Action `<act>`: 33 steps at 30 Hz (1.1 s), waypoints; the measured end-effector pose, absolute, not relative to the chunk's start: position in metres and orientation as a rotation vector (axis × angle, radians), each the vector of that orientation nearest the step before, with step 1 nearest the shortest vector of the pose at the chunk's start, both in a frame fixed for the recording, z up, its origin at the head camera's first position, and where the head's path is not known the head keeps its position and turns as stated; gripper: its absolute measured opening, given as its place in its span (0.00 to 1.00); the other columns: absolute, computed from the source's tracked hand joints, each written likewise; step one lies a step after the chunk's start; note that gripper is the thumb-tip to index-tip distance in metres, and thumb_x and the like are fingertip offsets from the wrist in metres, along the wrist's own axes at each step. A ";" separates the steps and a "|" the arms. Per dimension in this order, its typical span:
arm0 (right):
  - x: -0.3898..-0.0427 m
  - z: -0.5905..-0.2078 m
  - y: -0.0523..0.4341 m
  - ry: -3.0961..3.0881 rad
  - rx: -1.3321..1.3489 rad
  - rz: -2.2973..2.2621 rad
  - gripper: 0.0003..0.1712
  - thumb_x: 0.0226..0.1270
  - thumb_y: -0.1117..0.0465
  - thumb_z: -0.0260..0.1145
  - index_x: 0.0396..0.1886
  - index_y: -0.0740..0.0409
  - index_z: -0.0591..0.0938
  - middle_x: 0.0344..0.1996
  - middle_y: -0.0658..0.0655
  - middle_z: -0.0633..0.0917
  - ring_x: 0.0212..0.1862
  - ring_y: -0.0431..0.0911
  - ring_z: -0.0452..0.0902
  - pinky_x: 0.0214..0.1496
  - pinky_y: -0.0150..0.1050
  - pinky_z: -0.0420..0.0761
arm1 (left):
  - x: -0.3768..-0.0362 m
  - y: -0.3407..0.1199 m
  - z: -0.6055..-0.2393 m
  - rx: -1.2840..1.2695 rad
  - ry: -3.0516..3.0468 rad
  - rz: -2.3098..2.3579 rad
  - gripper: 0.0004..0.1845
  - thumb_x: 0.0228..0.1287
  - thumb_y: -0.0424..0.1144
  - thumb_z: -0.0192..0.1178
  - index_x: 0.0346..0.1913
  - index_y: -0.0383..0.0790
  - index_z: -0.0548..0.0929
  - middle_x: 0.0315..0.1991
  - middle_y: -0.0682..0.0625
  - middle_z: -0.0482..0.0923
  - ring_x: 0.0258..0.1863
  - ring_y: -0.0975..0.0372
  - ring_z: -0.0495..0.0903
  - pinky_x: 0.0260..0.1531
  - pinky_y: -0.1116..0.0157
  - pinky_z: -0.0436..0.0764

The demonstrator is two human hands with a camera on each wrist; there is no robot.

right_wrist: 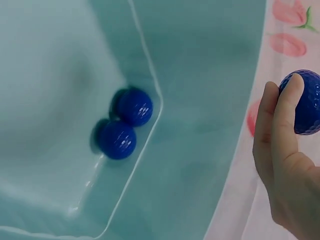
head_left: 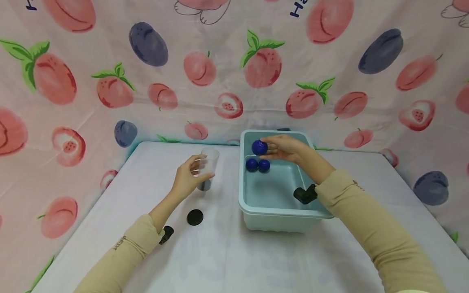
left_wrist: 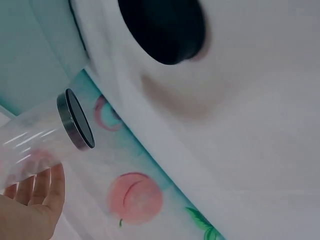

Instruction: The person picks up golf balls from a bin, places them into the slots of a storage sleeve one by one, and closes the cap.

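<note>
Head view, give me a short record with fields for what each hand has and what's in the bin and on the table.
left hand: left hand holds the clear cup upright on the table
right hand: right hand pinches a blue ball above the far end of the bin
bin: light blue bin has two blue balls side by side, touching, at its far left corner
table: black lid lies flat near the left forearm, apart from the cup
backdrop: peach-print cloth

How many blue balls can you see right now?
3: one blue ball held by the right hand over the bin, two balls lying inside its far left corner. None seem hidden.
</note>
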State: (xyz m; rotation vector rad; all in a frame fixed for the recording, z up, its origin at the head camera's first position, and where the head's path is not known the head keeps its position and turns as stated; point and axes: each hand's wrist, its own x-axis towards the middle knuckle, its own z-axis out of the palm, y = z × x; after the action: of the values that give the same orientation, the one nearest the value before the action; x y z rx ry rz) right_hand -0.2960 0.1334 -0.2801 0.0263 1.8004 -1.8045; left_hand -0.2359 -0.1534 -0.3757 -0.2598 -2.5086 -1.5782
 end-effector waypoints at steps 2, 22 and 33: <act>-0.294 -0.279 0.129 1.775 0.041 -1.823 0.37 0.74 0.60 0.48 0.74 0.63 0.43 0.71 0.69 0.54 0.71 0.57 0.57 0.46 0.33 0.83 | -0.235 -0.151 -0.374 -0.274 -2.492 -1.597 0.30 0.51 0.36 0.71 0.58 0.41 0.74 0.55 0.39 0.78 0.56 0.50 0.77 0.57 0.53 0.75; -0.277 -0.271 0.088 1.731 0.103 -1.885 0.34 0.72 0.57 0.54 0.72 0.60 0.56 0.68 0.65 0.62 0.65 0.55 0.65 0.49 0.37 0.81 | -0.237 -0.124 -0.364 -0.284 -2.499 -1.604 0.34 0.49 0.37 0.73 0.62 0.45 0.73 0.56 0.39 0.75 0.54 0.48 0.77 0.56 0.49 0.76; -0.271 -0.266 0.083 1.777 0.036 -1.892 0.27 0.74 0.56 0.50 0.68 0.63 0.64 0.57 0.62 0.70 0.50 0.49 0.72 0.38 0.31 0.84 | -0.238 -0.121 -0.365 -0.357 -2.502 -1.611 0.33 0.51 0.37 0.71 0.63 0.41 0.73 0.57 0.39 0.77 0.56 0.48 0.77 0.59 0.49 0.74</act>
State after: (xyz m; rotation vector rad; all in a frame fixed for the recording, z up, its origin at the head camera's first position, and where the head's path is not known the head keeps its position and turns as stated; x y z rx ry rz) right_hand -0.2714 0.0825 -0.2656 0.0360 1.7774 -1.8920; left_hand -0.2383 -0.1215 -0.3650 -0.3571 -2.5018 -1.6114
